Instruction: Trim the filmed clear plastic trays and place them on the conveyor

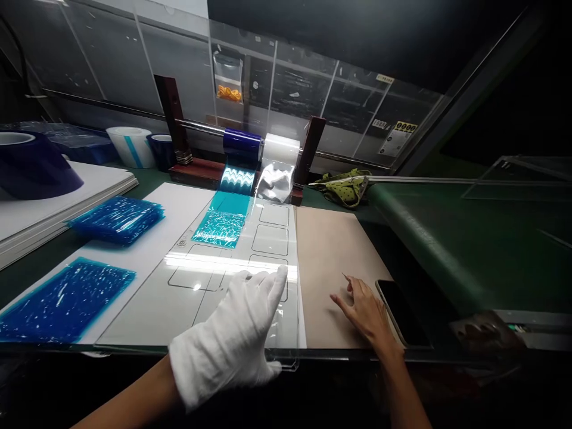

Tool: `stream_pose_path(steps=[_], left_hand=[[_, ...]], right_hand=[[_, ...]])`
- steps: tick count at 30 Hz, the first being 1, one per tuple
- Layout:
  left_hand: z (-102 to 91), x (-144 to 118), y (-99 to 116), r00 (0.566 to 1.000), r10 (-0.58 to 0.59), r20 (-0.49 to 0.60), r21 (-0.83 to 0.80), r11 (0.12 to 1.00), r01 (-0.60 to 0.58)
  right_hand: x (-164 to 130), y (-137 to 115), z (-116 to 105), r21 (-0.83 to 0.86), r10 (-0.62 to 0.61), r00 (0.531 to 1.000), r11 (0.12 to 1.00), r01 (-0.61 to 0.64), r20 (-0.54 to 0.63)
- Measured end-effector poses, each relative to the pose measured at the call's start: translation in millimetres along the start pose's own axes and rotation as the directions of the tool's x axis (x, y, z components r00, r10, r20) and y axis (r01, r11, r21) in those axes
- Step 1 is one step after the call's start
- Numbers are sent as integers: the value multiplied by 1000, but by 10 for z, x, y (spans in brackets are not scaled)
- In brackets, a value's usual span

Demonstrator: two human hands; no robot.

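My left hand [232, 333], in a white glove, holds a clear panel [288, 333] that projects past the table's front edge. Its thumb is at the near side and its fingers reach forward; the palm side is hidden. Beneath lies a flat sheet with printed rounded rectangles [270, 238]. My bare right hand [366, 310] hovers over or rests on a brown board [328, 238], thumb and fingers apart. A thin point shows at its fingertips, too small to name. A phone [402, 313] lies beside this hand.
A stand [170, 119] carries a blue film roll [241, 143] and a clear film roll [281, 146]; their ends hang toward the sheet. Blue film pieces [67, 301] and a stack of them [120, 217] lie left. More rolls [129, 146] stand behind. A green pouch [344, 187] sits right.
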State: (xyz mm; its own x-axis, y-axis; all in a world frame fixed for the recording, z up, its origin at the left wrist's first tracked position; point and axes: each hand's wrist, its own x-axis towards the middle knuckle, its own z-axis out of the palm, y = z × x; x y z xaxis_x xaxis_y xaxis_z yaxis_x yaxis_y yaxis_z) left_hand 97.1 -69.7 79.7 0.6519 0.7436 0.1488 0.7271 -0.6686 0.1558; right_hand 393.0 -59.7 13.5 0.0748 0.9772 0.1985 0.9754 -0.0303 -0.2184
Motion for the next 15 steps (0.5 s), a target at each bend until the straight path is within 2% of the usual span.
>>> stream_pose_path(steps=[3,6,10,12,15], left_hand=[[-9,8,-24,1000,-7,18,40,999,6],[-25,35,-47,999,-7,48,43,999,5],[-2,68,-92,999,-6,39,35,999,5],[22,80,-118,999,-2,38,14,1000,2],[41,100,-159,1000,-13,15,-31,999,14]], right_hand=[[-52,-201,-130,-7,-113,990,994,112,-86],[-243,-597,-362,45,-302,946,950,308,-117],[-352,-1083,-521,68,-492,870,869,491,9],[-312,-1211,-496,77,-564,824,825,559,62],[-211,-1277,-410,101,-605,789,796,597,102]])
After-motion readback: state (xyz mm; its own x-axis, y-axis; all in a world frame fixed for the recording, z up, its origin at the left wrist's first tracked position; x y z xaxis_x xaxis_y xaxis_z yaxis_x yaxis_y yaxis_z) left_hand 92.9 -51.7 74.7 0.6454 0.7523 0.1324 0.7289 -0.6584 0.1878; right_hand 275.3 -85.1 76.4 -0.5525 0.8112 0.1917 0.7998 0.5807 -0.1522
